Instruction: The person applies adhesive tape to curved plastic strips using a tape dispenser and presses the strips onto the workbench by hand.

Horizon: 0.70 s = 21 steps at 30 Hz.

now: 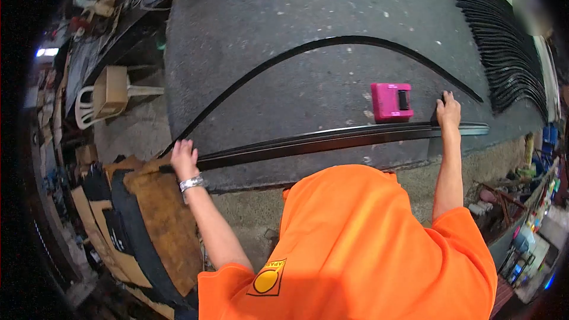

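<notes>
Long dark straight strips (314,143) lie along the front edge of the dark table (249,29). At their left end is my left hand (185,159), its fingers apart and reaching over the strips near the end of a curved black strip (296,49). My right hand (448,111) rests on the right part of the straight strips with fingers pointing away from me; whether it grips them I cannot tell. Just left of that hand sits a pink box (392,102) with a black part on it, touching or close behind the strips. The curved strip arches behind the box.
Many black wavy strips (504,47) are laid side by side at the right of the table. A cardboard box (111,90) stands on a white chair (85,108) at the left. Brown and black sheets (163,219) hang at the lower left.
</notes>
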Motion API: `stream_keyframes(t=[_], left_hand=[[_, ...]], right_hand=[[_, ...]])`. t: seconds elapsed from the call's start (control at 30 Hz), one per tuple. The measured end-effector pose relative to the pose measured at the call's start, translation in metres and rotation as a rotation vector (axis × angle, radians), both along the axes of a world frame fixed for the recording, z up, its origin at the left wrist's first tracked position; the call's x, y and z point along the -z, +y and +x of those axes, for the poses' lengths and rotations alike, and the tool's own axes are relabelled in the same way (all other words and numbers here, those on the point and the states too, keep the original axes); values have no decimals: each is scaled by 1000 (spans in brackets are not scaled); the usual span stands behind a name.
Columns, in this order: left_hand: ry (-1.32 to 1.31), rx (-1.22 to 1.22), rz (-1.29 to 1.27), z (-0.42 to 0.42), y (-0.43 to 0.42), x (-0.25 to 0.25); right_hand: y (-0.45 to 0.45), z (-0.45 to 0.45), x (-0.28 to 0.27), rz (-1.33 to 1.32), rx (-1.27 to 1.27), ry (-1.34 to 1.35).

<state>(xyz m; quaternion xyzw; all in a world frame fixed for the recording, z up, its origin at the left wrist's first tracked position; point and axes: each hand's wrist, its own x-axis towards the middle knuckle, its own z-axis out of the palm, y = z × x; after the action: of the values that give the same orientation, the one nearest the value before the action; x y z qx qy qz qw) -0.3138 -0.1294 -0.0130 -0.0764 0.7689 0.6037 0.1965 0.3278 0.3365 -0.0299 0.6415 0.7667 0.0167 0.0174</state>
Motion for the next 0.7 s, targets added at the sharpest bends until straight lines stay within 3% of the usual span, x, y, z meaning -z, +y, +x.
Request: stream_keyframes(t=[0.07, 0.13, 0.2, 0.37, 0.7], left_hand=[[316, 482, -502, 25, 20, -16], [589, 748, -796, 57, 38, -8], [465, 800, -1133, 105, 80, -44], [557, 832, -1168, 117, 91, -26], [460, 812, -1192, 113, 95, -21]], right_hand=[[-13, -14, -3, -17, -2, -39], [-14, -9, 1, 18, -40, -47], [-10, -5, 5, 5, -50, -66], [-1, 4, 19, -4, -50, -138], [10, 16, 39, 16, -61, -151]])
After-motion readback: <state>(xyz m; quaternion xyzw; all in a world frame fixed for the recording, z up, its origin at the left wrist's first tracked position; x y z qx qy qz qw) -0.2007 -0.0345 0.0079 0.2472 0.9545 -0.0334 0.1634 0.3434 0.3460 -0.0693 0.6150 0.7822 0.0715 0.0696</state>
